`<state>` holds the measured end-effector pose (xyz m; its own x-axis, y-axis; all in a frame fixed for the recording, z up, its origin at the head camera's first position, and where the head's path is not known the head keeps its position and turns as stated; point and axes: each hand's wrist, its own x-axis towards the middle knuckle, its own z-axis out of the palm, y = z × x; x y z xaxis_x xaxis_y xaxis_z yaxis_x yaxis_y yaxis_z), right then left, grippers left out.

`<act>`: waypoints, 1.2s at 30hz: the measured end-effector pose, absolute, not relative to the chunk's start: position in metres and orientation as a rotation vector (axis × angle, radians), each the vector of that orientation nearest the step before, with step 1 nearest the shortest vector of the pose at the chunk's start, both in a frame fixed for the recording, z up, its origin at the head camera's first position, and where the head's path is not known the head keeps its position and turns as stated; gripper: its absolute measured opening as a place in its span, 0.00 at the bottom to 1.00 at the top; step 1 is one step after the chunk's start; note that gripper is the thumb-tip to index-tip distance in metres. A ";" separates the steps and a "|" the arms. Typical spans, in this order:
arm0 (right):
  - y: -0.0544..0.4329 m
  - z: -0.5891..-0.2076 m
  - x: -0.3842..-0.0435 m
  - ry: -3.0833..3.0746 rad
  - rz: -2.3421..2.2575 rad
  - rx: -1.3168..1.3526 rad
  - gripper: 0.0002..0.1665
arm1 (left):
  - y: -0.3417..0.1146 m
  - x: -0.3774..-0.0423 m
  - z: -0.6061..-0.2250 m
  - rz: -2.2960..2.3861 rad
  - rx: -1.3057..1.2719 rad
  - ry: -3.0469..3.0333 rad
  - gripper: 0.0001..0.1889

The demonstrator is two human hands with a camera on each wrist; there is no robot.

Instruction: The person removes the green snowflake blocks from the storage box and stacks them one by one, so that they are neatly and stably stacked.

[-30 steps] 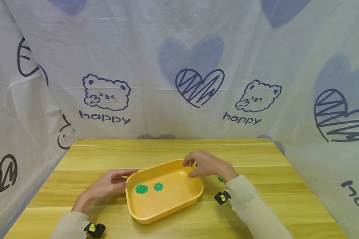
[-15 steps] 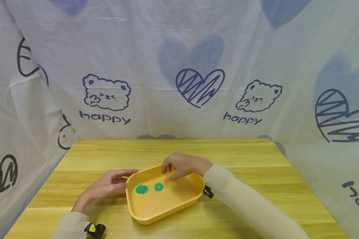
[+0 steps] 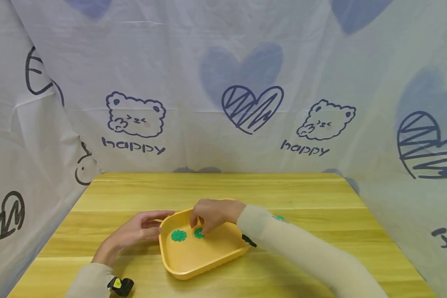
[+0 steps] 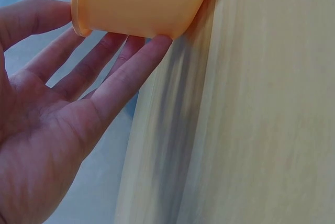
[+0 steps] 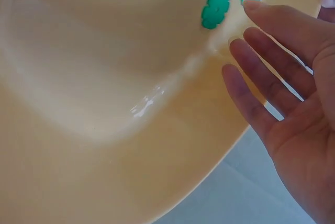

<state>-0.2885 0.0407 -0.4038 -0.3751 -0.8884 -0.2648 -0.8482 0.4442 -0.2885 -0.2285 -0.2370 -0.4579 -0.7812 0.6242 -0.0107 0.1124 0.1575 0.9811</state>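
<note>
A yellow plastic tray sits at a slant on the table. Two green flower-shaped discs lie in it: a left disc, whose outline suggests overlapping pieces, and a right disc. My left hand touches the tray's left end from outside, its fingers fairly straight against the rim and outer wall in the left wrist view. Over the tray, my right hand has its loosely bent fingers just above the right disc. In the right wrist view those fingers are spread and hold nothing; contact with a disc cannot be told.
Another green piece lies on the wooden table, partly hidden behind my right sleeve. A printed cloth hangs behind the table and at both sides. A small black wrist camera is strapped to my left wrist.
My right hand has moved left across the tray, from its far right corner to above the right green disc. The left hand stays at the tray's left end.
</note>
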 end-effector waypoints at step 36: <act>0.024 -0.415 -0.284 2.331 0.225 -1.540 0.11 | -0.238 -0.231 -0.462 1.656 0.740 2.036 0.29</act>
